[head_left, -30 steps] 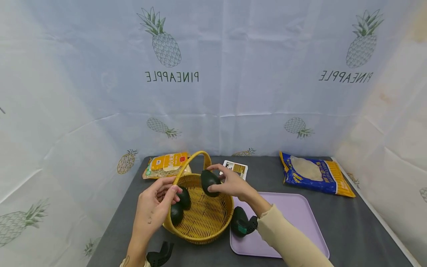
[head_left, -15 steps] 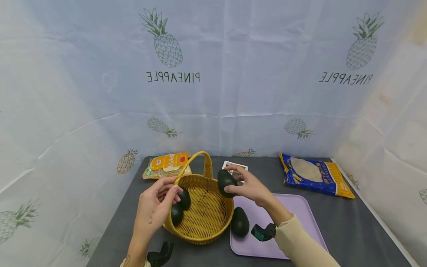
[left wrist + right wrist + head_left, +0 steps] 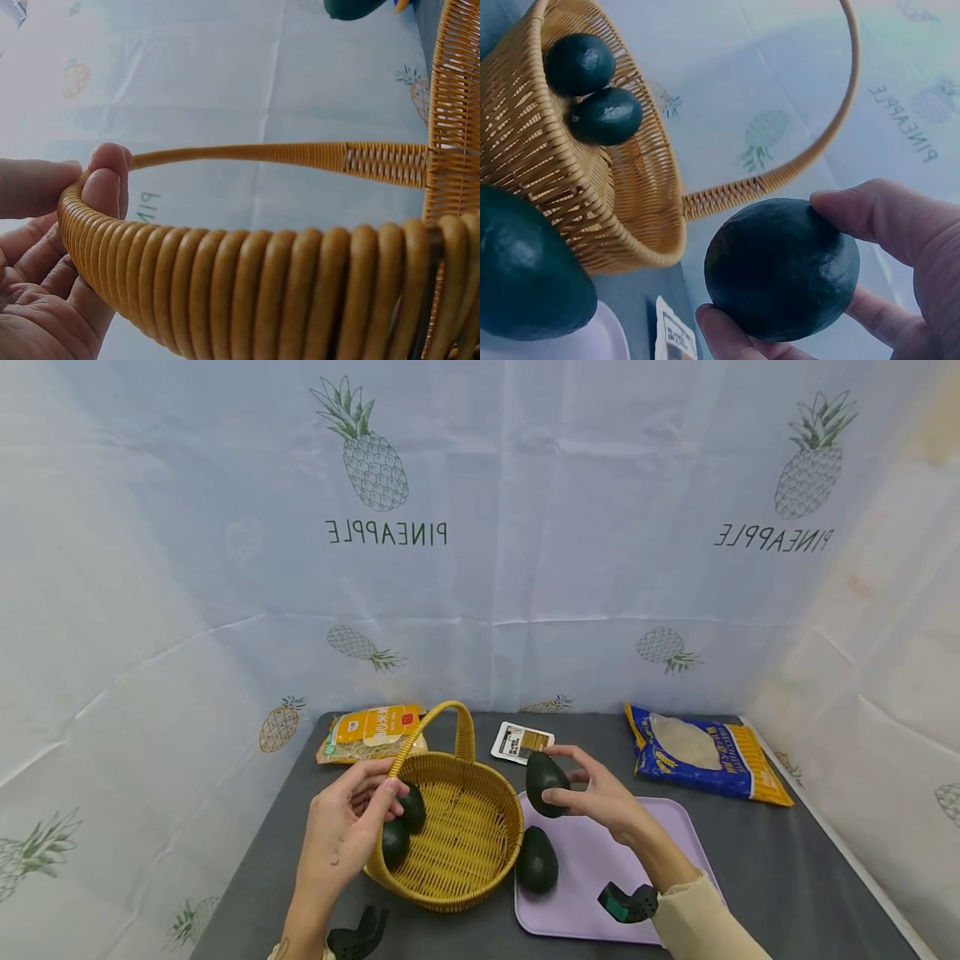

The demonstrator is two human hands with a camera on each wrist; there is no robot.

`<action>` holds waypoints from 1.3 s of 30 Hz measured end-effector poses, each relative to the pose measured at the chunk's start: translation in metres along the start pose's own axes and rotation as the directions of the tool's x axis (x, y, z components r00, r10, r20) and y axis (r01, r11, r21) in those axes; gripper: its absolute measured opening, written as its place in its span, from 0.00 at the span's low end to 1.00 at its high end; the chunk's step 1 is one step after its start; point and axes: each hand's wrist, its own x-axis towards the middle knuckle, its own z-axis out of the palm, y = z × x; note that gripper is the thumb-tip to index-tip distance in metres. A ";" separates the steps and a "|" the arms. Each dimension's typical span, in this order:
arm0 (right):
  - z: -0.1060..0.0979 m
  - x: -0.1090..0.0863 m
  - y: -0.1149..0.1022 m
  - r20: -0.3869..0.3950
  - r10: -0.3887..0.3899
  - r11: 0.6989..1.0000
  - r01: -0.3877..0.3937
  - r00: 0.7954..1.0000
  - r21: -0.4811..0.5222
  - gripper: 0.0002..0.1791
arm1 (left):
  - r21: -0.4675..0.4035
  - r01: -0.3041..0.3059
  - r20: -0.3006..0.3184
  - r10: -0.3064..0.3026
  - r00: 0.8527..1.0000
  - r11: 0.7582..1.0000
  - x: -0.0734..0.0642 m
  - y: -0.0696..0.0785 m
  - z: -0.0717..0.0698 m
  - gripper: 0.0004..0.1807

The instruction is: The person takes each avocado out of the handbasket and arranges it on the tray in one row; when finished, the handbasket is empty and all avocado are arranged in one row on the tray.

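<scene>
My left hand (image 3: pixel 347 814) grips the arched handle (image 3: pixel 187 262) of a yellow woven basket (image 3: pixel 468 852) by its left side. Two dark green avocados (image 3: pixel 607 116) lie inside the basket, at its left in the head view and partly behind my left fingers. My right hand (image 3: pixel 600 793) holds another avocado (image 3: pixel 546 785) between thumb and fingers, raised above the far left part of a lilac tray (image 3: pixel 615 877). One more avocado (image 3: pixel 537 862) rests on the tray's left side, close to the basket's wall.
Along the back of the dark grey table lie an orange noodle packet (image 3: pixel 375 731), a small white-edged packet (image 3: pixel 521 742) and a blue and yellow bag (image 3: pixel 705 756). A pineapple-print cloth (image 3: pixel 480 527) hangs behind and at both sides.
My right hand has carried the avocado rightward, from over the basket to over the tray. The left hand has kept its grip on the handle, almost without moving.
</scene>
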 end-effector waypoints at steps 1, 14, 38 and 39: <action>-0.001 -0.002 0.001 -0.005 0.005 1.000 -0.005 1.000 0.005 0.38 | 0.001 -0.001 0.000 0.001 1.000 1.000 0.000 0.000 0.000 0.13; -0.007 -0.026 0.032 -0.062 0.084 0.993 -0.078 0.995 0.091 0.39 | -0.001 -0.001 0.000 0.001 1.000 1.000 0.001 0.000 0.000 0.13; 0.013 -0.056 0.083 -0.138 0.145 0.978 -0.163 0.980 -0.129 0.40 | 0.005 0.003 0.006 -0.003 1.000 1.000 0.002 0.001 -0.001 0.13; 0.014 -0.056 0.084 -0.140 0.149 0.977 -0.168 0.979 -0.134 0.40 | 0.005 0.005 0.006 -0.005 1.000 1.000 0.002 0.001 -0.001 0.13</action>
